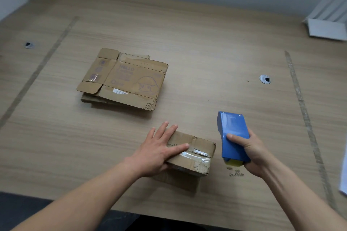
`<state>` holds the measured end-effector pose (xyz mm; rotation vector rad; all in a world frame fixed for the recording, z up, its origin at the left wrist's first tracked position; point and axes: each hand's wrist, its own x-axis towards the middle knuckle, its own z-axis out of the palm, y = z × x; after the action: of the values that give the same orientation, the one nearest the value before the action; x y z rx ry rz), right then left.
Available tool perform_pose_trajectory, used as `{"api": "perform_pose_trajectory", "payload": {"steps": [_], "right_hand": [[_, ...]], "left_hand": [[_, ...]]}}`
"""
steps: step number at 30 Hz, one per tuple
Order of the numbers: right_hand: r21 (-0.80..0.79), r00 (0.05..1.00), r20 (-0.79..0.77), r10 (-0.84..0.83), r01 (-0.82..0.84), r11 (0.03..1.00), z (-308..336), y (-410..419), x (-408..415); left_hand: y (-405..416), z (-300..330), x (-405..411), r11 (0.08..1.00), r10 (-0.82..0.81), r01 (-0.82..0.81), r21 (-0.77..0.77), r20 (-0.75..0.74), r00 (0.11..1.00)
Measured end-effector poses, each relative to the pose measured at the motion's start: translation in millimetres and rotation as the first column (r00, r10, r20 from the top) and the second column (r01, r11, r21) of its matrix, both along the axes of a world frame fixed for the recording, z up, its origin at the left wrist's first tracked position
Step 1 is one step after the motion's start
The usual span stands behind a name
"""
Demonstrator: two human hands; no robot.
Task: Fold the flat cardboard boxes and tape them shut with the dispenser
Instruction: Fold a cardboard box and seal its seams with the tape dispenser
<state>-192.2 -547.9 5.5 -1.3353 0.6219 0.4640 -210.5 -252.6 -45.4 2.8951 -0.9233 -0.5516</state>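
Farthest left of the folded box, and beyond it, the stack of flat boxes lies untouched, its long axis running left to right with a slight tilt, its printed face up. Next comes the left hand, fingers straight and pressed flat on the folded box's left end, clasping nothing. The folded box sits near the table's front edge, long axis left to right, its taped seam along that axis and its right end pointing toward the dispenser. Just right of the box, the right hand grips the blue dispenser, whose long axis runs away from the person, its yellow end nearest them. The tape looks wrinkled at the right corner; if it is not smoothed it may lift, and if the flat hand eases off, the light box could slide.
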Motion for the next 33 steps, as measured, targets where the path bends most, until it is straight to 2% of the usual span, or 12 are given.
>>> {"api": "perform_pose_trajectory", "payload": {"steps": [5, 9, 13, 16, 20, 27, 29, 33], "right_hand": [[0.175, 0.999, 0.019, 0.031, -0.034, 0.984, 0, -15, -3], [0.255, 0.995, 0.039, 0.091, -0.098, 0.962, 2, -20, -5], [0.353, 1.000, -0.016, 0.020, -0.013, 0.936, 2, -19, -8], [0.354, 0.998, -0.067, -0.019, 0.042, 0.934, -3, -22, -9], [0.385, 0.998, -0.062, 0.014, 0.011, 0.923, -3, -22, -10], [0.473, 0.996, -0.050, -0.076, 0.090, 0.876, -3, -11, -13], [0.459, 0.999, -0.043, -0.026, 0.043, 0.888, -5, -9, -14], [0.325, 0.997, -0.068, 0.044, -0.019, 0.946, -8, -5, -12]], "left_hand": [[0, -1, 0, 1.000, 0.000, 0.000, -0.018, 0.010, 1.000], [0, -2, 0, 1.000, 0.000, 0.000, -0.003, 0.014, 1.000], [0, -2, 0, 1.000, -0.005, 0.005, -0.002, 0.018, 1.000], [0, -2, 0, 1.000, -0.008, 0.008, -0.003, 0.023, 1.000], [1, -3, 0, 1.000, -0.007, 0.008, -0.025, 0.025, 1.000], [2, -4, 0, 0.998, -0.010, 0.014, -0.059, 0.058, 0.998], [2, -4, 0, 0.998, -0.011, 0.015, -0.061, 0.060, 0.998], [2, -4, 0, 0.998, -0.016, 0.020, -0.065, 0.052, 0.998]]}}
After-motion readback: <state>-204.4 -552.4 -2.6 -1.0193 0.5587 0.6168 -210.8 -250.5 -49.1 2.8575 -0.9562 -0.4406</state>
